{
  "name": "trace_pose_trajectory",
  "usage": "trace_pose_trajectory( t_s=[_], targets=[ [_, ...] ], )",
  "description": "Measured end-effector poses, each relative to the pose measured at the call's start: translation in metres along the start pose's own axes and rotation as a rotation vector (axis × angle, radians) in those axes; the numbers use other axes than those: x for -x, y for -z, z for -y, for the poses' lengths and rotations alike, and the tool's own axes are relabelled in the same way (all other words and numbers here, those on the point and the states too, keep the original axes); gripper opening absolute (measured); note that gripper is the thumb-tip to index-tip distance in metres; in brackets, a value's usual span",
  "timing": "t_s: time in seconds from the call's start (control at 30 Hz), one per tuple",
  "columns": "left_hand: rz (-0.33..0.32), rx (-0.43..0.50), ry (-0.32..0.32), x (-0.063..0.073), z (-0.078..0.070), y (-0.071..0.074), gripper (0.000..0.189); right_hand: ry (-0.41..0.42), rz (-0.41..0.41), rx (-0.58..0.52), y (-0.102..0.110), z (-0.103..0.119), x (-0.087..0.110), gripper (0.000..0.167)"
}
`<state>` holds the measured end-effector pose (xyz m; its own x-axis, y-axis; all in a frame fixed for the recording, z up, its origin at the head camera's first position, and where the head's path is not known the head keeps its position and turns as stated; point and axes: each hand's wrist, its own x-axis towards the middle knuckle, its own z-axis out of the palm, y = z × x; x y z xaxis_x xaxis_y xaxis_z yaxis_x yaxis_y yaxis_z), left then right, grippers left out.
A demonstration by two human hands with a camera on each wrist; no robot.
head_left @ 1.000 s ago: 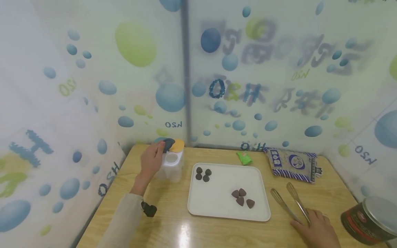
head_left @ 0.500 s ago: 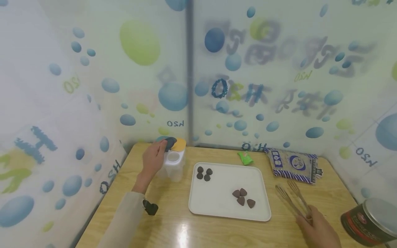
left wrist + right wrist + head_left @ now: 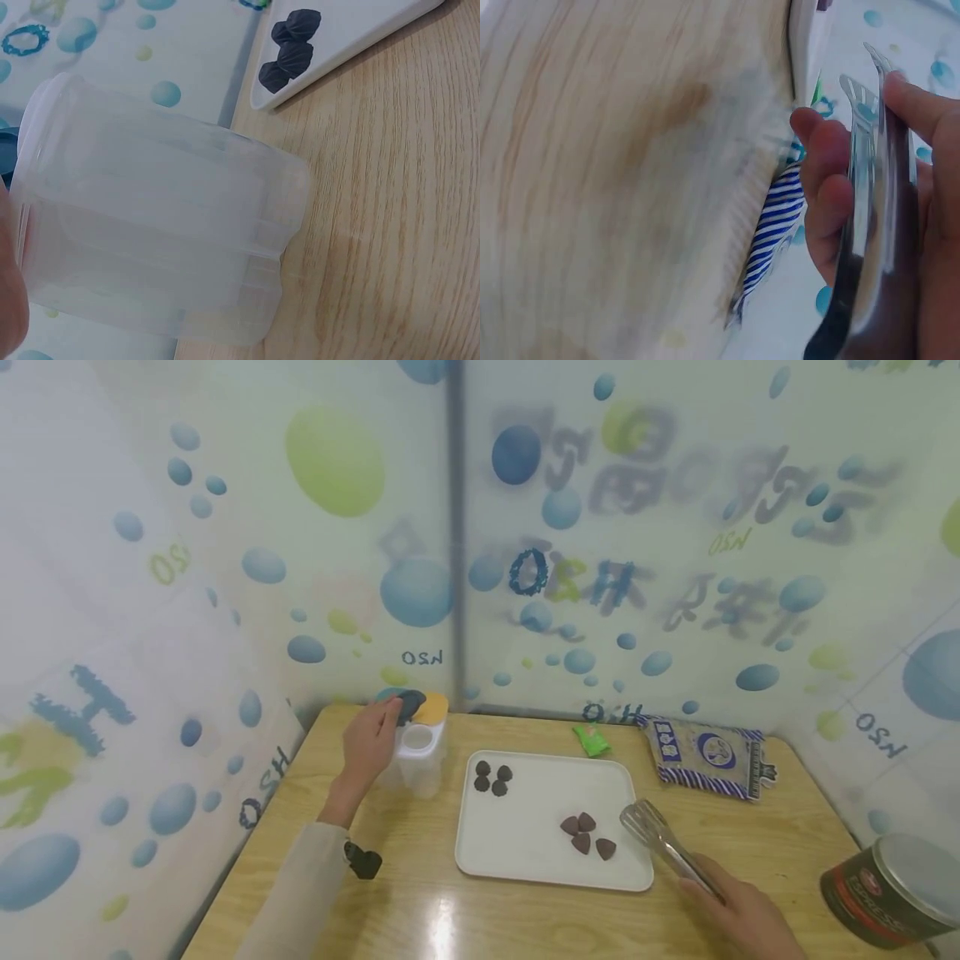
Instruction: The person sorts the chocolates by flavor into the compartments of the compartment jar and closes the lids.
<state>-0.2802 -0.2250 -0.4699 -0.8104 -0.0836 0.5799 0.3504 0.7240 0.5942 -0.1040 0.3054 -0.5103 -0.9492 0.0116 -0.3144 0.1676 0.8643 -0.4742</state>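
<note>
My left hand [image 3: 367,743] pinches a dark blue flip lid [image 3: 410,705], raised off a clear plastic container [image 3: 157,217] with compartments. One round opening shows below the lid; an orange lid [image 3: 432,709] lies closed beside it. My right hand [image 3: 741,910] grips metal tongs [image 3: 881,202], their arms close together and their slotted tips over the right edge of a white tray [image 3: 517,868]. On that tray sit a cluster of small black ridged pieces [image 3: 492,778] at the back left and several brown triangular pieces [image 3: 585,837] near the tongs.
A green wrapped packet [image 3: 592,741] lies behind the tray. To its right is a blue-and-white striped bag [image 3: 708,756] with a clip at its end. A dark espresso can [image 3: 870,893] stands at the right table edge. Patterned walls border the wooden table [image 3: 397,902].
My right hand has lifted the tongs and swung them left toward the tray. Their arms, spread before, are now close together. My left hand stays at the lid.
</note>
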Motion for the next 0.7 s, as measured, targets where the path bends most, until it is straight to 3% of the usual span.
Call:
trace_pose_trajectory(
  t_s=[0.23,0.7],
  targets=[
    [-0.002,0.012,0.002,0.000,0.002,0.000,0.052,0.101,0.004,0.083,-0.005,0.012,0.002,0.073],
    [0.004,0.000,0.014,0.000,0.004,-0.002,0.051,0.087,0.022,0.084,-0.011,0.011,-0.002,0.069]
  ],
)
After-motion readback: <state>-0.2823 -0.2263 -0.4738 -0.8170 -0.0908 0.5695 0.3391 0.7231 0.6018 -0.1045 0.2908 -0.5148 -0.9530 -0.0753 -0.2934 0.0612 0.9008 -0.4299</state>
